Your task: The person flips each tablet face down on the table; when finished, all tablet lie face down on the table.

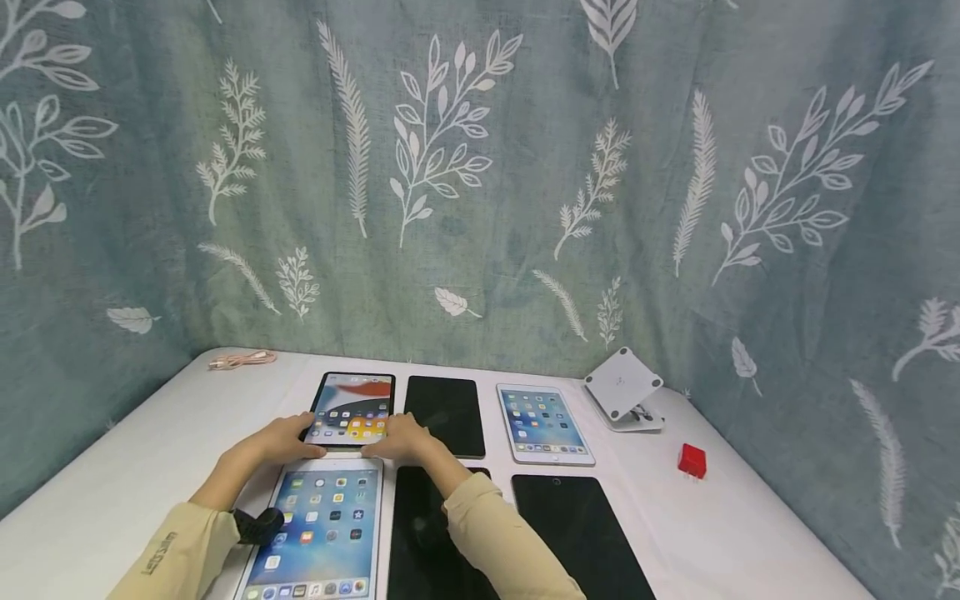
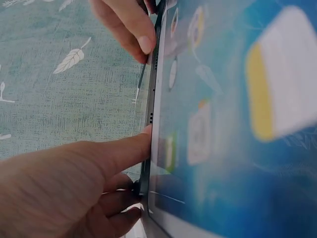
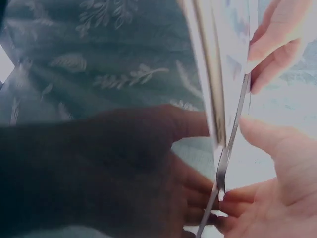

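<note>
Both hands are at the lit tablet [image 1: 352,404] in the back left of the rows, which has a dark bezel and a red and orange wallpaper. My left hand [image 1: 283,440] holds its left near corner, thumb along the near edge and fingers round the side. At the right near corner my right hand [image 1: 401,439] grips it the same way. A larger white-framed tablet [image 1: 322,533], lit with a blue home screen, lies just in front, under the left wrist. In the left wrist view the left hand [image 2: 84,178] has its thumb against the tablet's edge.
Dark tablets [image 1: 446,417] [image 1: 577,533] [image 1: 420,533] lie to the right, one under the right forearm. Behind them are a lit white tablet [image 1: 543,423], a silver folding stand [image 1: 624,390] and a red charger plug [image 1: 692,461]. A coiled cable [image 1: 242,360] sits at the back left.
</note>
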Demonstrator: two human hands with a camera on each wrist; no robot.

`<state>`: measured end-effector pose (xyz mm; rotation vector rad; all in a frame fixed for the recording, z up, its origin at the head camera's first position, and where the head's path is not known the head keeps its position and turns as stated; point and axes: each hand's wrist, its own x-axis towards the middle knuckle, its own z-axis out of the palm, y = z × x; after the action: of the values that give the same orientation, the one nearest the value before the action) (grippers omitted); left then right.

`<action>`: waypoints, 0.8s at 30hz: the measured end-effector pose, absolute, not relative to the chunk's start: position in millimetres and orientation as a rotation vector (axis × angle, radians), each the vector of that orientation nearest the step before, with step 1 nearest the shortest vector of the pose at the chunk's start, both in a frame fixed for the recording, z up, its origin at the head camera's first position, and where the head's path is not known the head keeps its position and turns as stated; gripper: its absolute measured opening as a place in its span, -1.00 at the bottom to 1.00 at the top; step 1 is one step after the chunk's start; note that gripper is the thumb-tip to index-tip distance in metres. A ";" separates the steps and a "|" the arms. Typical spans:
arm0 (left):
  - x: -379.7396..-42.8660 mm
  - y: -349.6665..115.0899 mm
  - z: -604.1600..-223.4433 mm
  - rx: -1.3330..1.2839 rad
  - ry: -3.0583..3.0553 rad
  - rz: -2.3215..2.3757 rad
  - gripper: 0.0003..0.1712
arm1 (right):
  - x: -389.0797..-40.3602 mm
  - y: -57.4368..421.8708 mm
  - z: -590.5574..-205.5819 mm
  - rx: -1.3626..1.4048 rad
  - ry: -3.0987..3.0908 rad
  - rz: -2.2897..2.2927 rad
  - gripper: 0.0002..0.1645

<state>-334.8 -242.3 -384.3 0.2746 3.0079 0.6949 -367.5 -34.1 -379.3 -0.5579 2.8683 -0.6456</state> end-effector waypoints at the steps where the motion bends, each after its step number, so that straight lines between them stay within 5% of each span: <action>1: -335.6 -242.0 -382.7 0.276 3.012 0.693 -0.11 | -368.9 -35.4 -379.1 -0.543 2.882 -0.651 -0.28; 24: -333.1 -242.2 -382.2 0.297 3.019 0.635 -0.16 | -369.1 -55.3 -379.3 -0.070 2.649 -1.450 -0.23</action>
<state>-333.1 -242.2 -382.2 0.2967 3.0192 0.6353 -369.1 -55.3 -379.3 -0.0700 2.6492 -1.4497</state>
